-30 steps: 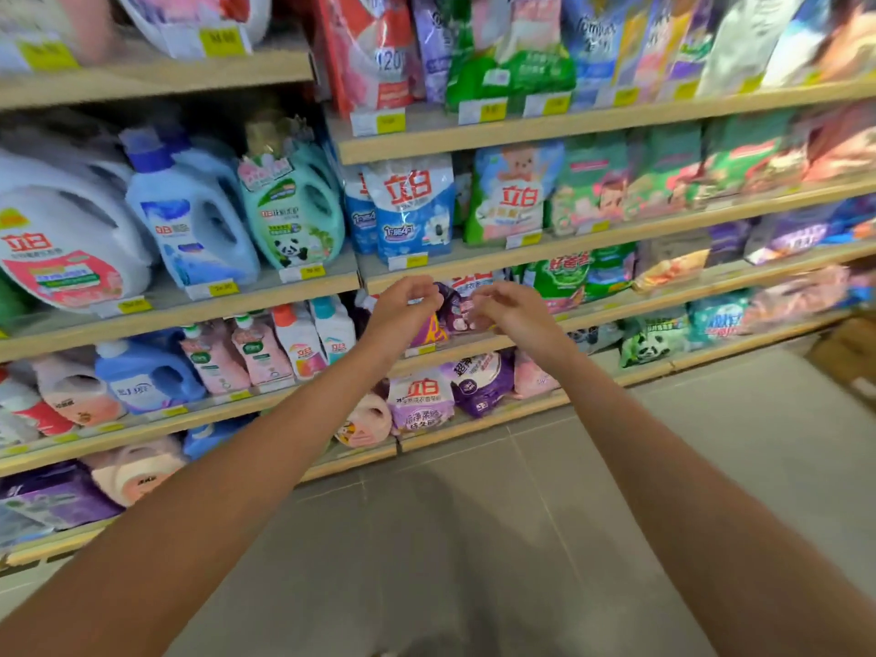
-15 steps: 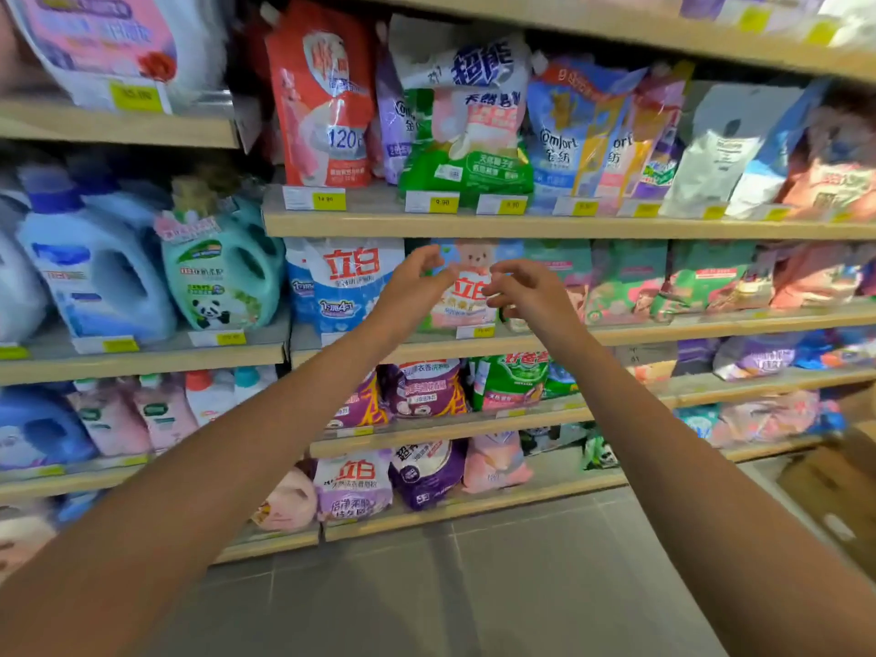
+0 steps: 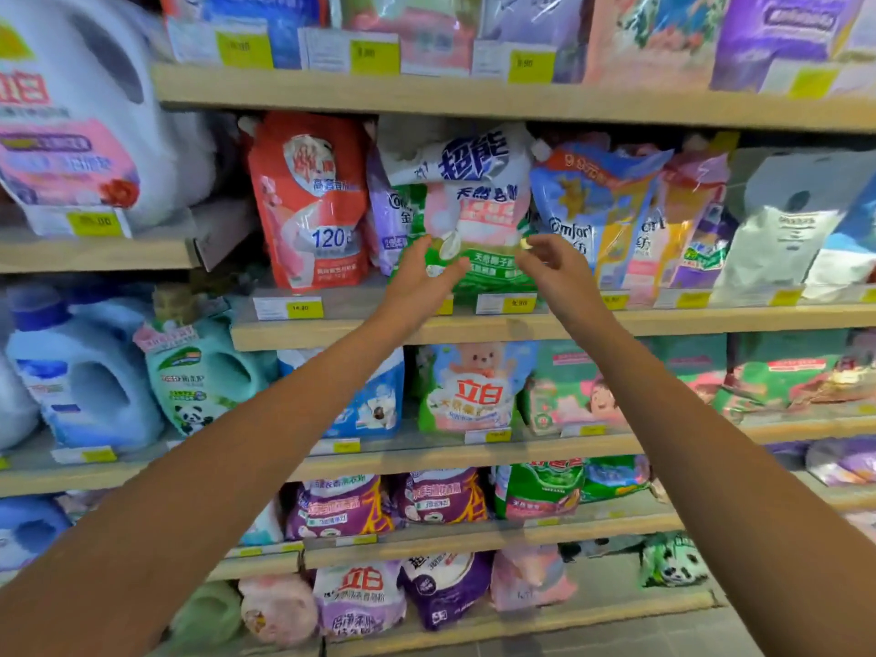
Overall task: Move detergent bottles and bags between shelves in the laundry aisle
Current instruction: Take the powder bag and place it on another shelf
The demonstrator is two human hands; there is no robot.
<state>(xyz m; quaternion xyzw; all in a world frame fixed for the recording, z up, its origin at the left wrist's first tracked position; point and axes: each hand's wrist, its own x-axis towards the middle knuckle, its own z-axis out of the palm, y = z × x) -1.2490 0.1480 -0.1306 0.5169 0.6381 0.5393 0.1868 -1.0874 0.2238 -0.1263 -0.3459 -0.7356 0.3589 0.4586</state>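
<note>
Both hands are at the green and white detergent bag (image 3: 474,215), which stands on the shelf (image 3: 663,324) between the red bag (image 3: 308,201) and the blue softener bag (image 3: 588,206). The left hand (image 3: 422,272) touches its lower left edge, the right hand (image 3: 554,267) hovers just beside its lower right, fingers of both spread and holding nothing. The step looks like the reach to pick; next, I judge, both palms must close on the bag's sides and lift it clear of its neighbours

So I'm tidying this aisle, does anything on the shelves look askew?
Yes. The green-and-white bag between the hands slumps, its top crumpled and leaning left. At the bottom right, a panda bag lies flat instead of upright.
</note>
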